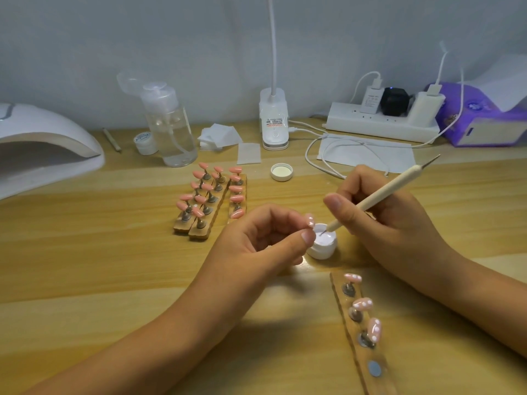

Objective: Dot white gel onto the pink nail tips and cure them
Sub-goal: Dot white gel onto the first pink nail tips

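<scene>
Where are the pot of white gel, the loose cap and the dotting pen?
pot of white gel [320, 252]: head view, on its outer wall.
loose cap [281, 172]: head view, on its pale inside.
dotting pen [390, 187]: head view, on its mid shaft.

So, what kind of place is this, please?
Probably a home nail-art desk rather than a salon: a white curing lamp, racks of pink nail tips and an open gel jar sit on one wooden table.
</scene>
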Available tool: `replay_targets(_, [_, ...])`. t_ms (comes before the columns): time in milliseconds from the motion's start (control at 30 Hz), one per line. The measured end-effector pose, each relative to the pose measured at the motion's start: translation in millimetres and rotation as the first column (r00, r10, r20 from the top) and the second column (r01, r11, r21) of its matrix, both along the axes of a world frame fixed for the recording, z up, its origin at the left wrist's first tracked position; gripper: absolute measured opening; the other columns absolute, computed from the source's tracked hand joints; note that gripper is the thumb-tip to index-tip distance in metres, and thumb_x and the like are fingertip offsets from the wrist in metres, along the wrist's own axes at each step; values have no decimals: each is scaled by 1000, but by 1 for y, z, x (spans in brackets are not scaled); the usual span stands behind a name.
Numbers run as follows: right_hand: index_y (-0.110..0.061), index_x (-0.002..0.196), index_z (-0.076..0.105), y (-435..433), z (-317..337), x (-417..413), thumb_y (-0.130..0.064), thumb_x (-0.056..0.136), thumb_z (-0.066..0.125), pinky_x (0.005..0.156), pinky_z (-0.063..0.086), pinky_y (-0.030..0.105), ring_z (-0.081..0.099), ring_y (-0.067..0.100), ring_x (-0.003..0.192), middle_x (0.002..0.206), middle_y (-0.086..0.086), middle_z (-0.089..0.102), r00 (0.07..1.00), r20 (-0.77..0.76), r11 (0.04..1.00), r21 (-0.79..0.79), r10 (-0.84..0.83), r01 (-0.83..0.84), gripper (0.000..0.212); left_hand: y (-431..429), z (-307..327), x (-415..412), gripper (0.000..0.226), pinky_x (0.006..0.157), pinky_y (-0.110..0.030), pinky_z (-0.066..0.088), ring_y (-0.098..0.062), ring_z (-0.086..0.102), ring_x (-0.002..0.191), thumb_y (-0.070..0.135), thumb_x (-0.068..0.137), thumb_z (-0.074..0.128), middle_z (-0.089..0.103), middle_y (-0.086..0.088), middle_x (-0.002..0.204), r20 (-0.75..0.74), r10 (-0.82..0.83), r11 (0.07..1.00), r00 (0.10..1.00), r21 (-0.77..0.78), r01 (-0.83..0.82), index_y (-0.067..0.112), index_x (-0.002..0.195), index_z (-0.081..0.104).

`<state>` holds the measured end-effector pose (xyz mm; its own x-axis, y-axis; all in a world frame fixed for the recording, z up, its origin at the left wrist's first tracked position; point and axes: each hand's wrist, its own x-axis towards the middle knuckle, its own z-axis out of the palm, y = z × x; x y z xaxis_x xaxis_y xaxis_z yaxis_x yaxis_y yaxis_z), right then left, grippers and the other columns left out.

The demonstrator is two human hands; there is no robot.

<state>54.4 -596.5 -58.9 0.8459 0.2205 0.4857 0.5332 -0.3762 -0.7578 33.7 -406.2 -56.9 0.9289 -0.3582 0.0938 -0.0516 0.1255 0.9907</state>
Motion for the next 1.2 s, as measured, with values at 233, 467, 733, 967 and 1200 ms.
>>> replay_targets(233, [-22,75,51,0,-3,3,-41,90,56,52,34,12,44,6,57,71,0,53,1000,-8,997,-80,21,-21,24,0,0,0,13,64,-15,49,-4,60,71,14,78,68,67,4,79,17,-3,1000,1000,-26,3,27,81,70])
replay_targets(467, [-17,79,53,-1,-1,2,-36,93,60,54,38,17,45,11,58,67,5,51,1000,-24,1000,28,-1,1,24,-1,0,0,14,65,-16,50,-4,60,72,15,77,68,68,7,79,20,-2,1000,1000,-13,2,29,80,70])
replay_targets(733, [-25,78,57,-2,7,-2,-26,80,71,76,52,27,58,10,75,76,-4,57,974,-199,845,534,112,12,14,0,-1,0,13,66,-16,50,-2,58,72,15,77,69,69,10,81,17,-19,1000,1000,9,19,27,82,72])
replay_targets(967, [-21,63,52,4,10,-8,-18,76,76,72,56,29,56,8,59,62,-3,53,926,-239,789,608,292,-91,27,1,-1,-1,20,71,-17,50,-3,59,74,20,76,70,75,1,93,2,-30,997,1000,68,30,14,94,76])
replay_targets(1200, [-19,59,51,7,11,-8,-9,79,62,62,56,26,57,6,53,59,-2,53,910,-275,759,648,310,-63,24,1,-2,-1,18,73,-19,50,-6,59,76,22,77,71,74,-5,94,7,-22,996,1000,83,21,18,93,77])
